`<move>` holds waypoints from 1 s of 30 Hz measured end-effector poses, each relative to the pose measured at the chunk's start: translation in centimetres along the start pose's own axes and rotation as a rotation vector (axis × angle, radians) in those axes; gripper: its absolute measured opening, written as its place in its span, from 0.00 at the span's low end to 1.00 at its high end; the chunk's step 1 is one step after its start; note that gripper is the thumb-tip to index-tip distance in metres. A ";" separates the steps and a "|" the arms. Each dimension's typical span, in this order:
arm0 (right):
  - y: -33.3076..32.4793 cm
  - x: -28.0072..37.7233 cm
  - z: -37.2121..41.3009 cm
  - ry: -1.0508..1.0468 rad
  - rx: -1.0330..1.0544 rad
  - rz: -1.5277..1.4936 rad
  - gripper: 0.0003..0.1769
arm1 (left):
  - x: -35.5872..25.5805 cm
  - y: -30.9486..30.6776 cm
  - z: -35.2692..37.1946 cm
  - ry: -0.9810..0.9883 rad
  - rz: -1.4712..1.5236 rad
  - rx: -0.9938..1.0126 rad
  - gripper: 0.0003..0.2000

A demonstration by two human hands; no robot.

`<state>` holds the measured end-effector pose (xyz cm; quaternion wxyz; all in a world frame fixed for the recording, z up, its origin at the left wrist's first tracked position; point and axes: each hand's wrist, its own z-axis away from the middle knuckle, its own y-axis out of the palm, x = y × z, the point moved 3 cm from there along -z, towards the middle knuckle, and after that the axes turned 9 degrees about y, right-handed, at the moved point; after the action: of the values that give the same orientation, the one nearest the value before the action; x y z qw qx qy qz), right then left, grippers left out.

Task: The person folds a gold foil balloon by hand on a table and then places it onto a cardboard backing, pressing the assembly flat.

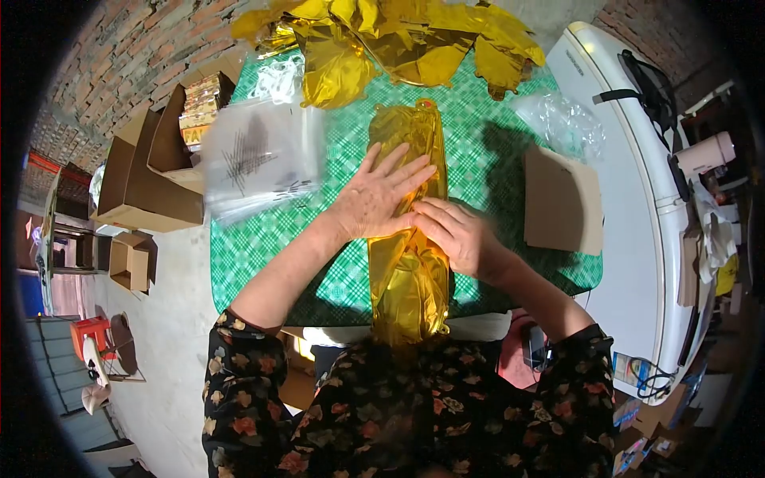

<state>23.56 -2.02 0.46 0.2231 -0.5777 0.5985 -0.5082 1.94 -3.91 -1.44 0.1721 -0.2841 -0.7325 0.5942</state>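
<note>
A long, shiny gold foil piece (410,295) lies lengthwise on the green checked tablecloth (335,271), folded into a narrow strip whose near end reaches the person's body. My left hand (382,191) rests flat on its upper half with fingers spread. Against the foil's right edge, my right hand (454,235) pinches a fold of it, thumb and fingers together, close to my left thumb. Small tabs show at the foil's far end, one with a red spot.
More gold foil (430,48) is heaped at the table's far edge. Clear plastic bags (263,155) lie left, cardboard sheets (562,203) and crumpled clear plastic (562,119) right. Open cardboard boxes (151,175) stand beyond the left edge; a white freezer (625,215) borders the right.
</note>
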 end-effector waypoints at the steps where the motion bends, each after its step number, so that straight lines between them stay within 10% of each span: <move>1: 0.0 0.0 0.0 0.014 0.002 -0.007 0.29 | 0.0 -0.1 0.0 0.000 0.003 -0.002 0.44; 30: 0.4 0.3 -0.1 0.010 -0.032 0.053 0.29 | 0.0 -0.1 0.1 -0.003 0.053 -0.028 0.40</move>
<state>23.24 -2.37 0.26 0.2241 -0.5625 0.6229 -0.4953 1.84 -3.97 -1.41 0.1511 -0.3049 -0.7333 0.5886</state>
